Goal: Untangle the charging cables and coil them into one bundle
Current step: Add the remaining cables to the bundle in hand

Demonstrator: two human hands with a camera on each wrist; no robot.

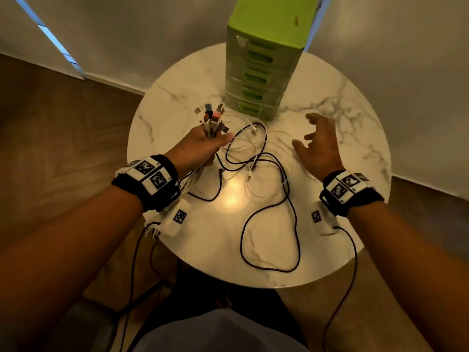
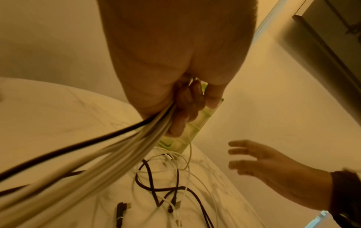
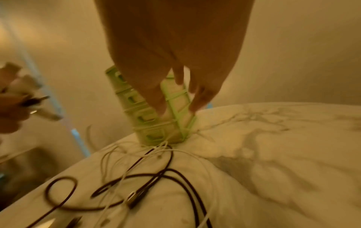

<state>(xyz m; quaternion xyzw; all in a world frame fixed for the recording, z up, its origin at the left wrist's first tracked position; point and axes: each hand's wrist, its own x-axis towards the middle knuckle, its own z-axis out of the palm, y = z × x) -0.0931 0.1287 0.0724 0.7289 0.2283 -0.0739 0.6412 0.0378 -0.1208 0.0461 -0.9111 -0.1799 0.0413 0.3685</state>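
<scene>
My left hand (image 1: 205, 146) is raised over the left side of the round marble table (image 1: 355, 138) and grips a bunch of charging cables (image 2: 125, 148), white ones and a black one. Their plug ends (image 1: 210, 115) stick up out of the fist, and the cords trail down past my wrist. More cables (image 1: 256, 158), black and white, lie tangled in loose loops on the table's middle; a long black loop (image 1: 295, 224) reaches toward the near edge. My right hand (image 1: 319, 143) hovers above the table to the right of the tangle, fingers spread, holding nothing.
A tall green plastic drawer unit (image 1: 264, 64) stands at the table's far side, just behind the tangle. A black angled plug (image 2: 121, 211) lies loose on the table. Wood floor surrounds the table; walls close in behind.
</scene>
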